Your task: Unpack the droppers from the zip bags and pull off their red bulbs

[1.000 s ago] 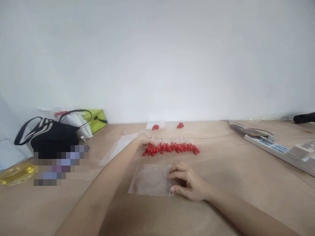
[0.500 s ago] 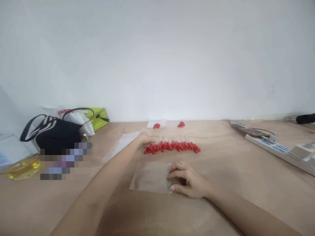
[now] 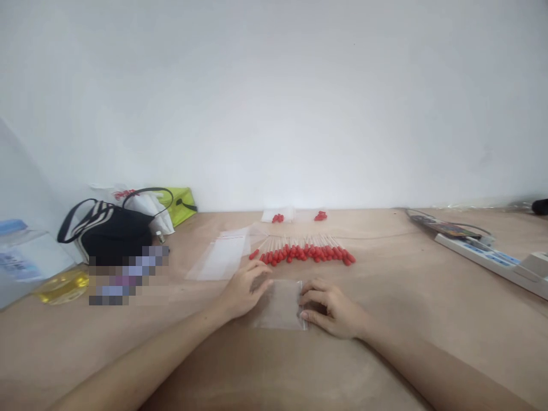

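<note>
A clear plastic bag [image 3: 280, 308] lies flat in front of me. My right hand [image 3: 331, 308] is at its right edge, thumb and fingers curled onto the seal side. My left hand [image 3: 248, 288] hovers by the bag's left end, thumb apart from the bent fingers, with nothing visible in it. Just beyond the hands lies a row of thin pale sticks with red tips [image 3: 308, 253], tips toward me. One red-tipped stick [image 3: 254, 254] sits slightly apart at the row's left end.
Several flat clear bags [image 3: 225, 254] lie left of the row. Two small red-tipped bundles [image 3: 278, 218] rest by the wall. At left are a black bag [image 3: 117, 234], a green bag [image 3: 184, 205] and a bottle of yellow liquid [image 3: 64, 286]. A power strip [image 3: 483, 260] stands at right.
My left hand has drawn back from the left end of the stick row toward the plastic bag. A stick there now lies apart. My right hand stays at the bag's edge.
</note>
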Available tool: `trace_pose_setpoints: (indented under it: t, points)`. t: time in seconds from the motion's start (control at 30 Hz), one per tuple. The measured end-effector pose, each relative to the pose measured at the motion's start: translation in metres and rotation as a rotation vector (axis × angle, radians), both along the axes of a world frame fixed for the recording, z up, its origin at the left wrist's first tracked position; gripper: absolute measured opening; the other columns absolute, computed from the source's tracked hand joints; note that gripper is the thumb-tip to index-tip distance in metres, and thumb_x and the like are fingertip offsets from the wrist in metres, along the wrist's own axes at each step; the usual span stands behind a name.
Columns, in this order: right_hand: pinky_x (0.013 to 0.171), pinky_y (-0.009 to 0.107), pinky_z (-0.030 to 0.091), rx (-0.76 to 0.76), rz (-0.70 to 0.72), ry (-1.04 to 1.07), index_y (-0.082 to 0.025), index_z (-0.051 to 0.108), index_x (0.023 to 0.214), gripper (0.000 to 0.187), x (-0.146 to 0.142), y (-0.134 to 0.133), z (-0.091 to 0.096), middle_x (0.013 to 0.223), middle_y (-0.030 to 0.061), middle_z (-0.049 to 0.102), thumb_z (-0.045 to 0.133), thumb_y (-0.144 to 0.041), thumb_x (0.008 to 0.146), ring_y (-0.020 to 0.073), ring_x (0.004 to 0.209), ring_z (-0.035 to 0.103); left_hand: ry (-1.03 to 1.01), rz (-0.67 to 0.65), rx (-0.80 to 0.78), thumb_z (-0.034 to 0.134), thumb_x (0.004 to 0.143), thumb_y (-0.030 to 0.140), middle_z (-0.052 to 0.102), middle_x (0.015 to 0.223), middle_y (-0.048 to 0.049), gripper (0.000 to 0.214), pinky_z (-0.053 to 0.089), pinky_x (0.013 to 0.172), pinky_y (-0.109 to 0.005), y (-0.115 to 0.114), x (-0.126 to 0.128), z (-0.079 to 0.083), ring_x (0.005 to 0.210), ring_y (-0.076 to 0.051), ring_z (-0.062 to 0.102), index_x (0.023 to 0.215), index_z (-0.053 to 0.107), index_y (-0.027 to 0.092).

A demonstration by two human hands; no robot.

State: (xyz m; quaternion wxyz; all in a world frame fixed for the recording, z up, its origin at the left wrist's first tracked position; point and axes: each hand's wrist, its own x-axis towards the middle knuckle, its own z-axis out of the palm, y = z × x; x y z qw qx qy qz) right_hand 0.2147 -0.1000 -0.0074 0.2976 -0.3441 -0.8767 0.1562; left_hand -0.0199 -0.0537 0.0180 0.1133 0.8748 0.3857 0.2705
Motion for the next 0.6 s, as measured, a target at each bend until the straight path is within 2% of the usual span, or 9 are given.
trace_pose_setpoints:
  t: [0.13, 0.27, 0.33, 0.4, 0.47, 0.6]
  points:
    - [0.077, 0.030, 0.044, -0.024, 0.007, 0.027, -0.019, 0.059, 0.090, 0.016, 0.000, -0.001, 0.000, 0.097, 0.0063, 0.058, 0.052, -0.028, 0.079, 0.0160, 0.088, 0.054, -0.001, -0.002, -0.115, 0.049, 0.079, 0.034, 0.057, 0.106, -0.0057, 0.022, 0.042, 0.087, -0.031, -0.011, -0.004, -0.015, 0.097, -0.018, 0.054, 0.094, 0.060, 0.021]
    - [0.080, 0.029, 0.045, -0.035, 0.000, 0.063, -0.019, 0.059, 0.092, 0.017, 0.001, -0.001, -0.005, 0.107, 0.0084, 0.054, 0.053, -0.026, 0.078, 0.0162, 0.094, 0.054, -0.065, 0.035, -0.180, 0.051, 0.077, 0.033, 0.058, 0.105, -0.0060, 0.020, 0.039, 0.089, -0.032, -0.009, 0.002, -0.015, 0.098, -0.019, 0.053, 0.092, 0.059, 0.022]
    - [0.082, 0.031, 0.045, -0.011, -0.049, 0.058, -0.019, 0.060, 0.091, 0.016, 0.001, -0.001, -0.007, 0.114, 0.0103, 0.050, 0.053, -0.026, 0.078, 0.0185, 0.100, 0.052, -0.081, 0.060, -0.203, 0.056, 0.073, 0.031, 0.059, 0.101, -0.0057, 0.020, 0.040, 0.086, -0.033, -0.007, 0.004, -0.014, 0.095, -0.020, 0.053, 0.090, 0.058, 0.021]
    - [0.088, 0.037, 0.041, 0.033, -0.135, 0.033, -0.019, 0.060, 0.094, 0.020, 0.002, 0.000, -0.008, 0.120, 0.0123, 0.045, 0.052, -0.026, 0.078, 0.0222, 0.109, 0.046, -0.069, 0.120, -0.236, 0.062, 0.067, 0.030, 0.061, 0.092, -0.0037, 0.022, 0.041, 0.079, -0.032, -0.006, 0.005, -0.012, 0.087, -0.019, 0.054, 0.086, 0.056, 0.020]
    - [0.092, 0.042, 0.036, 0.049, -0.159, -0.026, -0.020, 0.057, 0.106, 0.030, 0.003, 0.001, -0.007, 0.126, 0.0128, 0.041, 0.053, -0.030, 0.078, 0.0248, 0.115, 0.040, -0.053, 0.166, -0.293, 0.064, 0.062, 0.029, 0.060, 0.080, 0.0000, 0.024, 0.042, 0.068, -0.027, -0.006, 0.004, -0.010, 0.074, -0.016, 0.054, 0.082, 0.054, 0.019]
    - [0.094, 0.045, 0.032, -0.003, 0.000, -0.176, -0.027, 0.048, 0.120, 0.046, 0.003, 0.000, -0.002, 0.127, 0.0096, 0.042, 0.051, -0.045, 0.078, 0.0248, 0.115, 0.039, 0.009, 0.097, -0.484, 0.058, 0.065, 0.028, 0.052, 0.058, 0.0046, 0.013, 0.034, 0.050, -0.020, -0.007, 0.000, -0.004, 0.052, -0.010, 0.046, 0.073, 0.057, 0.018]
